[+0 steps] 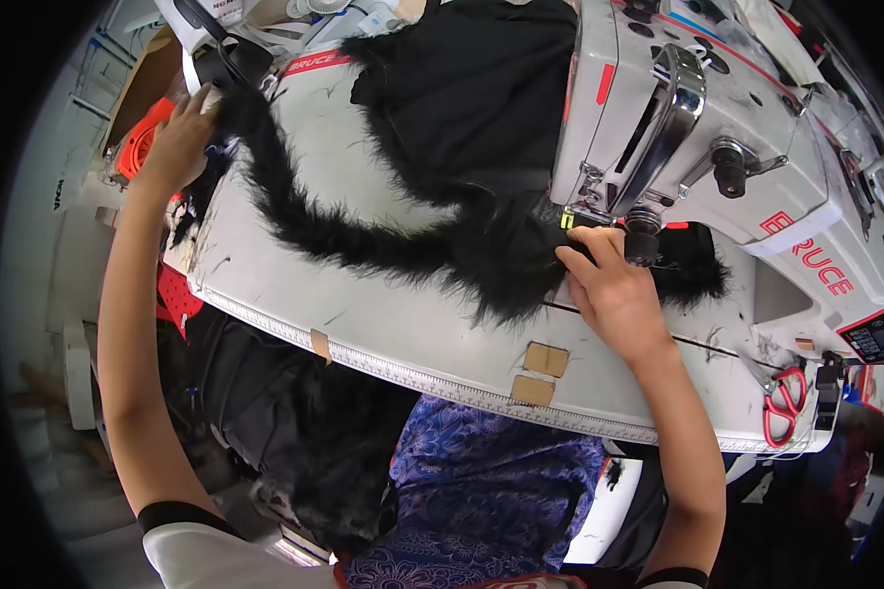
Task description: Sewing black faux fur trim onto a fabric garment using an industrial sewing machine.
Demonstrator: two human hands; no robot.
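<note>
A black garment piece [471, 93] with a fluffy fur edge lies on the sewing machine's bed and passes under the machine head. From it a long black fur strip [354, 245] curves away to the left across the table. My right hand [619, 294] is closed on the black fabric right beside the presser foot [572, 218], fingers bent and fingertips on the cloth. My left hand [182, 142] reaches out at the table's far left with its fingers apart, touching or close beside the strip's far end. Its thumb is hard to make out.
The white sewing machine [737, 128] fills the right side. Red-handled scissors [786, 407] lie at the table's right end. A measuring tape [422, 388] runs along the front edge. An orange fan-like object [142, 142] and a black bag [234, 61] are at the left.
</note>
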